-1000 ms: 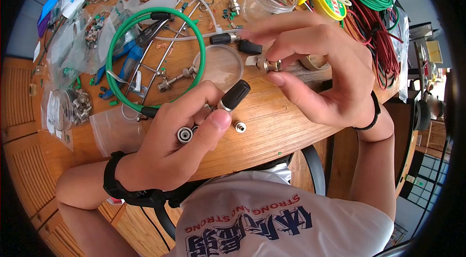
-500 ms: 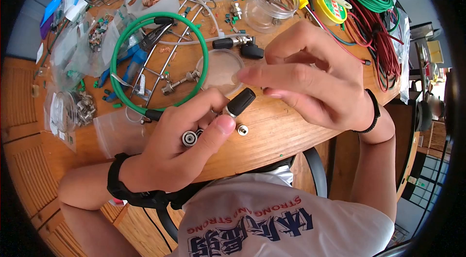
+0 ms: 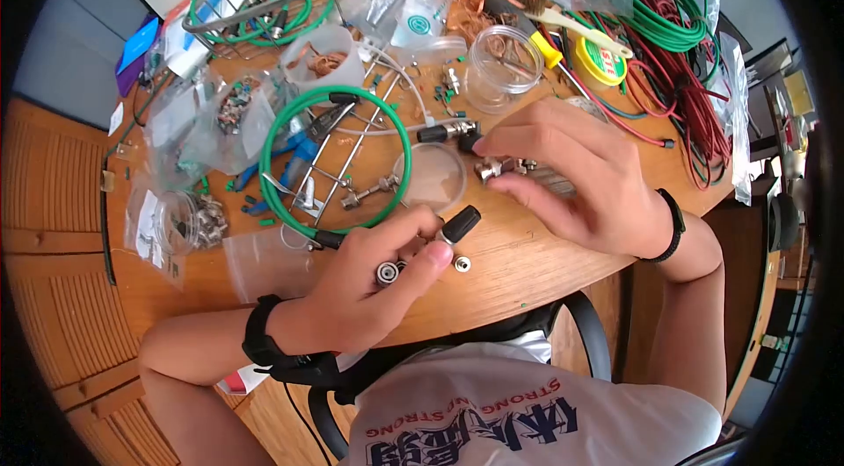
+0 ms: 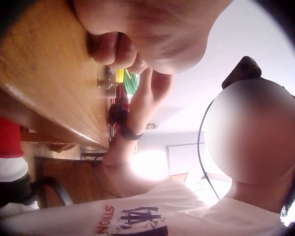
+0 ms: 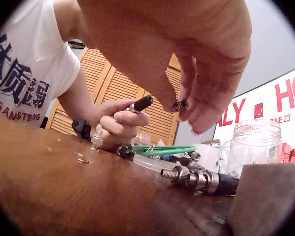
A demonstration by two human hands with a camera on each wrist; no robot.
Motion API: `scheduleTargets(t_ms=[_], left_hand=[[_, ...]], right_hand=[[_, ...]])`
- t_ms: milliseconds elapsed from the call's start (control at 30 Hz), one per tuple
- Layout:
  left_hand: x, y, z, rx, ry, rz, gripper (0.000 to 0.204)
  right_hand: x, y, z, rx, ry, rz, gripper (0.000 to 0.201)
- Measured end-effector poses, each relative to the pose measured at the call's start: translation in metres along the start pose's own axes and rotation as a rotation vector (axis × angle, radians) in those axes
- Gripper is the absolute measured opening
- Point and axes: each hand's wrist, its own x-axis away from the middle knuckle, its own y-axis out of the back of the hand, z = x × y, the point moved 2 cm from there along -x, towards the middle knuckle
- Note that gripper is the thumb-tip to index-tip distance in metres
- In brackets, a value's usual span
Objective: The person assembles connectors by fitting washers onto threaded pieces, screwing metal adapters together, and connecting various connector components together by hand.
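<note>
My left hand (image 3: pixel 365 286) pinches a cable connector with a black sleeve (image 3: pixel 462 224) between thumb and index finger, its black end pointing up and right. A second round metal connector (image 3: pixel 387 273) sits within the same curled fingers. Between thumb and fingertips, my right hand (image 3: pixel 589 185) pinches a small metal coaxial connector (image 3: pixel 498 169), held apart from the left one. In the right wrist view this metal connector (image 5: pixel 180 105) shows at the fingertips. On the table beside the left thumb stands a small metal fitting (image 3: pixel 462 264).
A green cable loop (image 3: pixel 266 158) lies over a wire rack left of a clear round lid (image 3: pixel 444 171). Behind the hands are a black-ended connector (image 3: pixel 435 133), a clear jar (image 3: pixel 492 97), a yellow tin (image 3: pixel 600 61) and red cable (image 3: pixel 690 127). Bags of small parts (image 3: pixel 242 110) lie left.
The right fingers swung in, hiding the metal connector, then drew back with it showing at the fingertips again. The left hand keeps its hold. The head view has tilted up toward the table's back.
</note>
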Motion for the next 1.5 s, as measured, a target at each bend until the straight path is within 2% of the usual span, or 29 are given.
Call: scheduleTargets(t_ms=[167,233,400,467,533,667,733,833,900,1033,1233,1333,1400,1467,1500], left_hand=[[0.000,-0.005,0.001,0.023,0.004,0.005,0.021],[-0.001,-0.001,0.002,0.014,0.011,-0.025,0.021],[0.000,0.001,-0.001,0.031,0.038,-0.010,0.020],[0.001,0.001,0.000,-0.085,-0.014,-0.007,0.031],[0.002,0.001,0.003,-0.046,0.044,0.000,0.033],[0.000,0.001,0.003,-0.071,0.000,0.006,0.033],[0.001,0.002,0.002,0.027,0.033,-0.043,0.020],[0.000,0.002,0.001,0.027,0.040,-0.046,0.021],[0.000,0.002,0.002,0.040,0.032,-0.038,0.021],[0.000,0.001,0.001,0.049,0.016,-0.030,0.022],[0.001,0.001,0.003,0.068,0.002,-0.025,0.021],[0.000,0.001,0.001,0.091,0.025,-0.022,0.021],[0.000,0.002,-0.001,0.073,0.029,-0.014,0.021],[-0.001,0.001,-0.001,0.055,0.035,-0.001,0.021],[-0.002,0.001,-0.002,0.000,0.015,0.017,0.028]], right_hand=[[0.008,0.008,-0.007,0.138,-0.086,0.060,0.019],[0.005,0.012,-0.014,0.236,-0.219,0.139,0.018],[0.008,0.008,-0.025,0.269,-0.235,0.151,0.016],[0.010,0.006,-0.026,0.276,-0.261,0.130,0.013],[0.011,0.001,-0.028,0.264,-0.260,0.112,0.012],[0.012,0.001,-0.029,0.285,-0.218,0.102,0.017],[0.012,0.000,-0.029,0.292,-0.221,0.117,0.020],[0.012,-0.001,-0.031,0.289,-0.232,0.134,0.022],[0.012,-0.001,-0.032,0.335,-0.154,0.107,0.022],[0.011,-0.001,-0.029,0.288,-0.228,0.135,0.022],[0.008,0.005,-0.024,0.282,-0.121,0.062,0.019],[0.007,0.015,-0.016,0.258,-0.071,0.138,0.020],[0.011,0.014,-0.016,0.198,-0.139,0.305,0.023],[0.014,0.013,-0.018,0.233,-0.156,0.331,0.024],[0.015,0.012,-0.020,0.269,-0.169,0.359,0.025]])
